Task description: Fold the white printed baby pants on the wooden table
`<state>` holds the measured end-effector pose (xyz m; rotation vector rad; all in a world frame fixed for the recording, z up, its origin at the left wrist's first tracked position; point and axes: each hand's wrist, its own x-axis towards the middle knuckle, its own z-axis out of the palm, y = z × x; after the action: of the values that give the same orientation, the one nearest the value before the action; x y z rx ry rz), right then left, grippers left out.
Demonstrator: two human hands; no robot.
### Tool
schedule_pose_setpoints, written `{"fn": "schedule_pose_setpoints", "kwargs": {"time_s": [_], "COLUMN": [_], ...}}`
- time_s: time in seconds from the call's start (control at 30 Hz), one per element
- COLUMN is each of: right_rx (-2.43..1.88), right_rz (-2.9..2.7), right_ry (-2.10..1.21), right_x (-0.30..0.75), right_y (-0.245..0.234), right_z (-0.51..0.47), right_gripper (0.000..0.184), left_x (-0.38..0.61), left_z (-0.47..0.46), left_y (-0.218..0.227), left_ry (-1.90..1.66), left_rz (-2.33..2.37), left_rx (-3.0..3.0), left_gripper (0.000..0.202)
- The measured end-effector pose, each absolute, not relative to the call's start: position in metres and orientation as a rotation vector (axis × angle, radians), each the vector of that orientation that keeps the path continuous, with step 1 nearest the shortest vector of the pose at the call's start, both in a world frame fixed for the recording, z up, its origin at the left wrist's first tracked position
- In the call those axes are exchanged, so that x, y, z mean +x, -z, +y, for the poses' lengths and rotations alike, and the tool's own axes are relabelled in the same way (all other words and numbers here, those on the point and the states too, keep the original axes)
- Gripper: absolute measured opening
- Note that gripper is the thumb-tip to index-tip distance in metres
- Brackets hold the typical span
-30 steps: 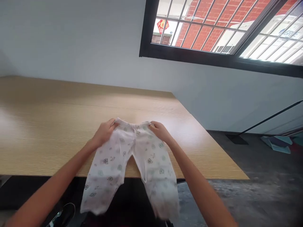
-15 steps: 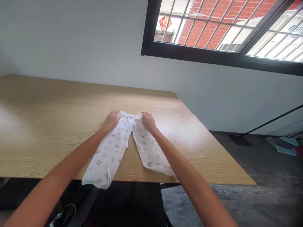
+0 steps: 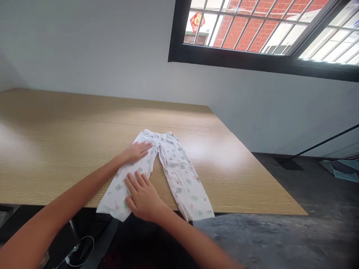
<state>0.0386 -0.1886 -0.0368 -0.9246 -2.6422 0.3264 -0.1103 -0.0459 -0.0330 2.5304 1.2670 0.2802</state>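
White baby trousers [image 3: 179, 175] with a small green and pink print lie flat on the wooden table [image 3: 56, 157], waistband toward the far side. My left hand [image 3: 136, 152] rests palm down on the upper part of the trouser leg on the left of the picture. My right hand [image 3: 143, 196] presses with spread fingers on the lower part of that same leg. Neither hand grips the cloth. The other trouser leg lies untouched, its cuff reaching the table's near edge.
The light wood table ends in a near edge and a right edge, with a dark speckled floor beyond. A dark strap and a cable [image 3: 78, 252] lie below the near edge. A barred window [image 3: 244, 33] shows a brick wall, and blue items [image 3: 342, 170] lie on the floor.
Both hands have let go of the waistband. The trousers now lie flat and straightened on the table, and my right hand has crossed over to the lower left-hand leg.
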Motion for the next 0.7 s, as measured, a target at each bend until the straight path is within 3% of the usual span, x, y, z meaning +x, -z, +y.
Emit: {"fn": "schedule_pose_setpoints", "kwargs": {"time_s": [0.23, 0.47, 0.63, 0.7], "right_rx": [-0.947, -1.038, -1.292, -1.34], "right_rz": [-2.587, -2.588, -2.589, -2.572], "right_ry": [-0.483, -0.532, -0.235, -0.121], "right_x": [0.045, 0.095, 0.161, 0.17], "right_y": [0.032, 0.001, 0.02, 0.036], "right_z": [-0.235, -0.208, -0.175, -0.175], "right_gripper": [0.049, 0.045, 0.042, 0.041], "left_x": [-0.113, -0.063, 0.01, 0.026], "left_z": [0.021, -0.026, -0.086, -0.094], "left_y": [0.037, 0.016, 0.011, 0.017], "left_ry": [-0.246, -0.351, -0.053, 0.019], "left_rz": [1.459, 1.555, 0.702, 0.577], "left_rx": [2.496, 2.516, 2.626, 2.65], "left_gripper": [0.048, 0.05, 0.049, 0.048]}}
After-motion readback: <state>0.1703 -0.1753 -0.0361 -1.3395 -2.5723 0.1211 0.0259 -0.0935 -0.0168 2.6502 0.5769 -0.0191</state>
